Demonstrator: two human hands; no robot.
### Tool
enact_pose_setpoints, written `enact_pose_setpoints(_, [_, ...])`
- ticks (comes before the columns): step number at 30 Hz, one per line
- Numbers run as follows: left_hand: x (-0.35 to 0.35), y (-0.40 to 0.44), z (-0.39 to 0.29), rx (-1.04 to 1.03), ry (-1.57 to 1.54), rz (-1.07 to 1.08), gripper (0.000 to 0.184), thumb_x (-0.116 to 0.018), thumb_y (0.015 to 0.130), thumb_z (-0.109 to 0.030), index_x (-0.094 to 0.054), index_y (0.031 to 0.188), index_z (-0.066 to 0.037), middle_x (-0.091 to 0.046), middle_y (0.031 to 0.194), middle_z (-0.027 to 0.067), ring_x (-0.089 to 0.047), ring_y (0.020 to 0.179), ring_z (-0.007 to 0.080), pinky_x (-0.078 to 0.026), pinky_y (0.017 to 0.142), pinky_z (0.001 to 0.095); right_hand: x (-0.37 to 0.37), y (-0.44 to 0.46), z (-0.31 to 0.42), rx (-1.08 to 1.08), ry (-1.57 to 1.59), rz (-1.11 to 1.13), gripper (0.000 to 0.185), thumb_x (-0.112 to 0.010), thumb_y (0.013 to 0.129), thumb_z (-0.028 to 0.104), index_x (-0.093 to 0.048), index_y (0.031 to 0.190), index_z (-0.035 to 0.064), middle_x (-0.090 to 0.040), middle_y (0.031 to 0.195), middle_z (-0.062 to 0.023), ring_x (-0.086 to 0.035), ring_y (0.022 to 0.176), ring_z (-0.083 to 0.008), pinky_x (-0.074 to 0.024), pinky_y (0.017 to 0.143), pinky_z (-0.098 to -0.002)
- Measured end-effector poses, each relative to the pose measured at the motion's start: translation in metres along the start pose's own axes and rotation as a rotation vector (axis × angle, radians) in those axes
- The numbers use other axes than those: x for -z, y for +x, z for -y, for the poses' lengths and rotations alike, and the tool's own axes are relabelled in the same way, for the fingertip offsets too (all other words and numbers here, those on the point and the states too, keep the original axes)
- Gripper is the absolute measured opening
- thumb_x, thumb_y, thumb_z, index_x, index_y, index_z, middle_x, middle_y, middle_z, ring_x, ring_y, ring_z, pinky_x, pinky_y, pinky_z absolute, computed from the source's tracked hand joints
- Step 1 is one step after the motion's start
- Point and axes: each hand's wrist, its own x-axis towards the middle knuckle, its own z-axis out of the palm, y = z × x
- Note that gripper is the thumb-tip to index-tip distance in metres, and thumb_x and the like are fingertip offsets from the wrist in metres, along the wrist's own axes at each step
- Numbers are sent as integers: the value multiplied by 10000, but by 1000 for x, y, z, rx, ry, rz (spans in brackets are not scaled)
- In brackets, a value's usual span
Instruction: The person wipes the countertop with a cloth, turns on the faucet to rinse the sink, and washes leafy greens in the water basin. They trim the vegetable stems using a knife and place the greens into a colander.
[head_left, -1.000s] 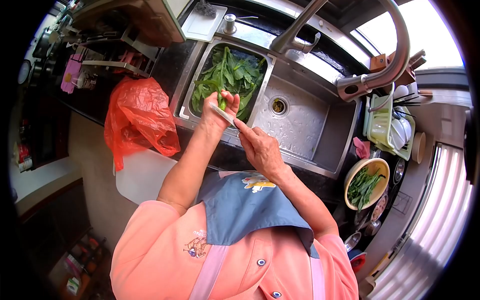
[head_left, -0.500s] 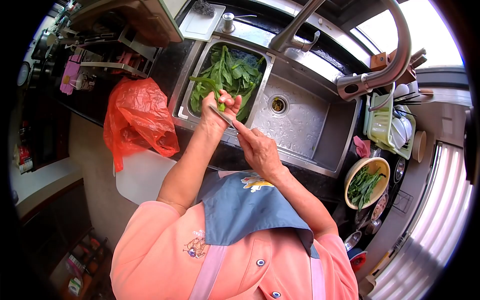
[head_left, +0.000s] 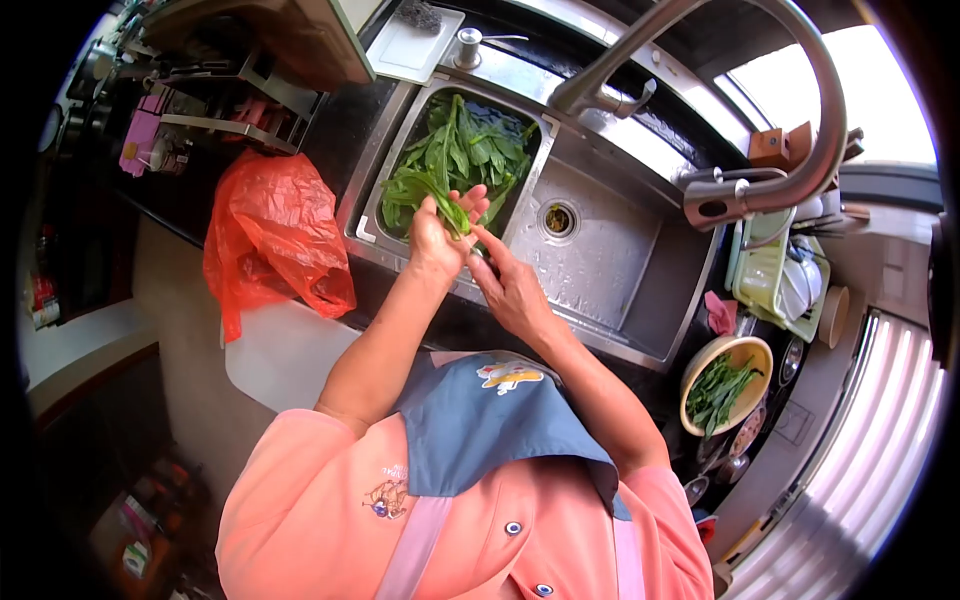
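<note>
My left hand [head_left: 437, 243] is closed round a leafy green stalk [head_left: 456, 215], its cut end pointing toward my right hand and its leaves hanging over the basin. My right hand [head_left: 517, 292] touches the stalk's lower end with its index finger. A small knife [head_left: 487, 262] is gripped in that right hand, mostly hidden by the fingers. Below and beyond both hands, more leafy greens [head_left: 470, 145] fill the left sink basin [head_left: 371, 222]. Several cut greens [head_left: 722, 392] lie in a cream bowl [head_left: 755, 352] on the right counter.
The bare right basin [head_left: 590, 270] has a drain [head_left: 558, 219] with green scraps. A tall faucet [head_left: 735, 198] arches over it. A red plastic bag [head_left: 275, 235] sits on the left counter edge. A green dish rack [head_left: 765, 275] stands at the right, near a pink cloth [head_left: 719, 313].
The knife blade, earlier lying across my left palm, is now mostly hidden behind my right fingers. The stalk has shifted down toward my right hand. The view has tilted slightly.
</note>
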Motion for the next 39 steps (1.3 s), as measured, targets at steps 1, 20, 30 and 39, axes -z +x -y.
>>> enact_pose_setpoints(1, [-6,-4,-7,-1,-41,-67,429,-257,1099,-421,-571,1041,-134,-699,1200,131,-657,1079,330,-496,938,519,8,-6,9,-37,3,7,347,-659,981,254,-655,1256,43,-649,675,-183,-665,605,-325,-493,583,-410])
enact_pose_setpoints(20, [-1,58,-27,-99,-163,-55,336,-627,1005,-359,-627,1231,-111,-674,1049,48,-653,937,191,-527,818,324,-44,288,-75,178,-617,-88,664,-726,867,213,-428,1443,66,-621,1211,-256,-655,981,-470,-542,800,-538])
enact_pose_setpoints(30, [48,132,-3,65,-106,-268,275,-570,1019,-296,-619,1208,-102,-654,1053,83,-628,912,223,-542,800,423,-52,255,-98,-11,-463,-169,487,-725,865,322,-637,1246,32,-678,1087,-241,-655,1006,-438,-519,879,-488])
enact_pose_setpoints(39, [6,20,-8,-183,100,-295,295,-650,986,-262,-608,1189,-52,-651,1021,86,-638,872,208,-561,752,370,13,190,-8,369,-586,-310,237,-702,897,237,-673,1093,107,-661,940,-125,-681,815,-371,-535,698,-495])
